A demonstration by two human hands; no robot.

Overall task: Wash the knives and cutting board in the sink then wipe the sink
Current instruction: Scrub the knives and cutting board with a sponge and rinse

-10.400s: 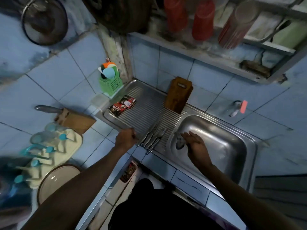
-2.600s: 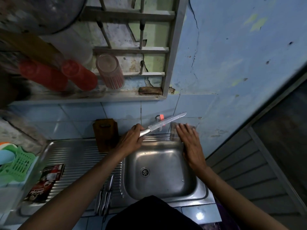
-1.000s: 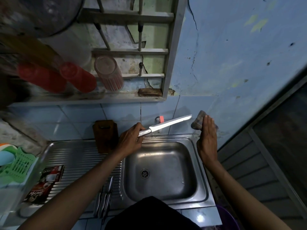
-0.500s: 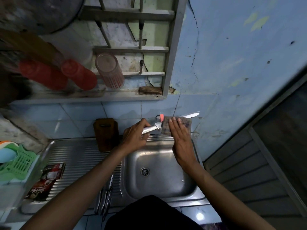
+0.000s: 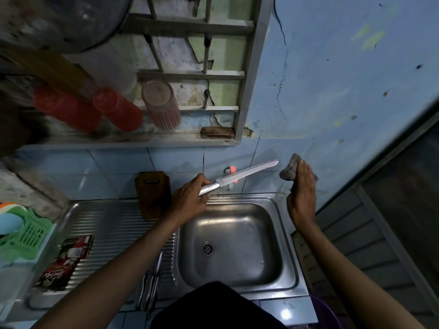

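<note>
Nearest, more knives lay on the ribbed drainboard left of the sink, beside a red packet. Over the basin's far rim, the left hand curled tightly round the handle of a serrated knife, blade angled up and right toward the tap. Well right of the blade tip, the right hand held a sponge pinched against its fingers, apart from the knife. The board stood upright against the tiled wall behind the drainboard. Higher up, red cups rested on a shelf.
</note>
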